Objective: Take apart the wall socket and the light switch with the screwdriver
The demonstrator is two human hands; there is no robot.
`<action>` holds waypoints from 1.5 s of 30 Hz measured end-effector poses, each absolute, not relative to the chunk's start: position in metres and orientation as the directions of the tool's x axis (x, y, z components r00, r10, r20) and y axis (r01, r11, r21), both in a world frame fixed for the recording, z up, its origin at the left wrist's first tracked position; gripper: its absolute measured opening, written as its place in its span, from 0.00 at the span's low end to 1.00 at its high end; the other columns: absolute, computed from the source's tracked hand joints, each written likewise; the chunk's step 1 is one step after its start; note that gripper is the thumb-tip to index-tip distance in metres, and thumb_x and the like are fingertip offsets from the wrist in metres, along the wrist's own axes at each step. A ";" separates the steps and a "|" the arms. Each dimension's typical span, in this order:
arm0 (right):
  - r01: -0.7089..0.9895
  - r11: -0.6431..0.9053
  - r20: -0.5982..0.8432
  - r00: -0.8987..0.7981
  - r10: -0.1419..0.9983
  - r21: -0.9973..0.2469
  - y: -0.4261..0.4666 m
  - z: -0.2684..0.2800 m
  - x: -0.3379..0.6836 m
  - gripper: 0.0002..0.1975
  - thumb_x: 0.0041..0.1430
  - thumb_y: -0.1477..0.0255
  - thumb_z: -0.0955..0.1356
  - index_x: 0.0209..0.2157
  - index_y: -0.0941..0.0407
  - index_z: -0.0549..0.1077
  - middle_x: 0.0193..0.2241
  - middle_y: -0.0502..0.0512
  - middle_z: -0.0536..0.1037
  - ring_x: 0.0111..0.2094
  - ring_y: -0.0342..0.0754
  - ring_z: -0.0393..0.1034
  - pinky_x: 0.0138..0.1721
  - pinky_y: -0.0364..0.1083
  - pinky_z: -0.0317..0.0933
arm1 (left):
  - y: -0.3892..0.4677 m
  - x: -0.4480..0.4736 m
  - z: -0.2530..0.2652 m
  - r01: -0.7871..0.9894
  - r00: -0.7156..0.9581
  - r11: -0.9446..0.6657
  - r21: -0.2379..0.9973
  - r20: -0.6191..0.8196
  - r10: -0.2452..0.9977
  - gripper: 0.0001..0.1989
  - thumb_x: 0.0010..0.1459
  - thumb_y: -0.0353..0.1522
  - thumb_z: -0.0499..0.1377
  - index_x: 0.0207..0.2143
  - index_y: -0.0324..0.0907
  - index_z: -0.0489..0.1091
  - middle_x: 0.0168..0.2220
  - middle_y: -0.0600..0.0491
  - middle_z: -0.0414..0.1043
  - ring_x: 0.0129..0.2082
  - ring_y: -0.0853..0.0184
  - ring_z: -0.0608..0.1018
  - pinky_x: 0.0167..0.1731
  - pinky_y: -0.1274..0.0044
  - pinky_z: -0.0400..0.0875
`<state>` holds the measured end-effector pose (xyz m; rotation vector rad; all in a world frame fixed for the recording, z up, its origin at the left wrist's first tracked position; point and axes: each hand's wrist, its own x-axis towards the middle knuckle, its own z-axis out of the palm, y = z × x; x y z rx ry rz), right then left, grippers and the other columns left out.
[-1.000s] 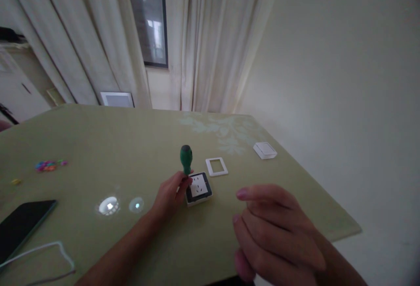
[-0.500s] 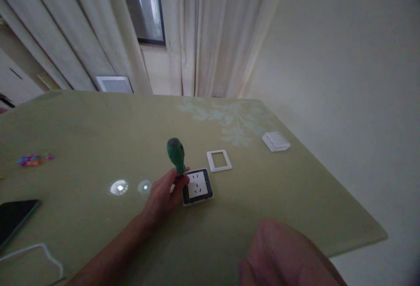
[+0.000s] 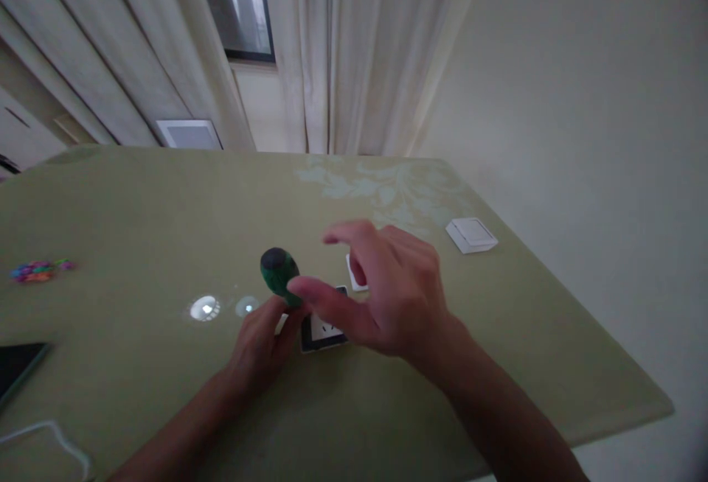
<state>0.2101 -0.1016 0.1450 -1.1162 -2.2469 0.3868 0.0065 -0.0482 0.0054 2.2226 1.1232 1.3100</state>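
Note:
A screwdriver [image 3: 278, 273] with a green handle and dark butt stands tilted over the left edge of a wall socket [image 3: 319, 334]. My left hand [image 3: 262, 342] is closed round the lower end of the screwdriver, its fingertips beside the socket. My right hand [image 3: 381, 290] hovers above the socket, thumb and fingers apart, the thumb tip close to the green handle. Whether the thumb touches it I cannot tell. Behind the right hand a white square frame [image 3: 354, 279] is mostly covered. The screwdriver's shaft and tip are hidden.
A white box-like piece [image 3: 472, 235] lies near the right edge of the table [image 3: 166, 224]. To the left are small colourful bits [image 3: 38, 270], a dark flat device [image 3: 19, 365] and a white cable [image 3: 52, 430]. The wall [image 3: 597, 172] stands close on the right.
My right hand has come up from the lower right to beside the screwdriver, covering part of the socket and frame. The screwdriver handle has tipped left and toward me.

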 end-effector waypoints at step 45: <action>0.524 0.544 0.653 0.030 0.756 -0.655 -0.062 0.180 0.253 0.12 0.68 0.60 0.75 0.44 0.51 0.74 0.33 0.48 0.76 0.32 0.46 0.71 0.31 0.45 0.67 | -0.056 0.001 0.035 0.456 0.655 -0.535 0.711 0.138 0.743 0.36 0.46 0.29 0.74 0.58 0.50 0.70 0.55 0.48 0.73 0.55 0.49 0.73 0.54 0.57 0.77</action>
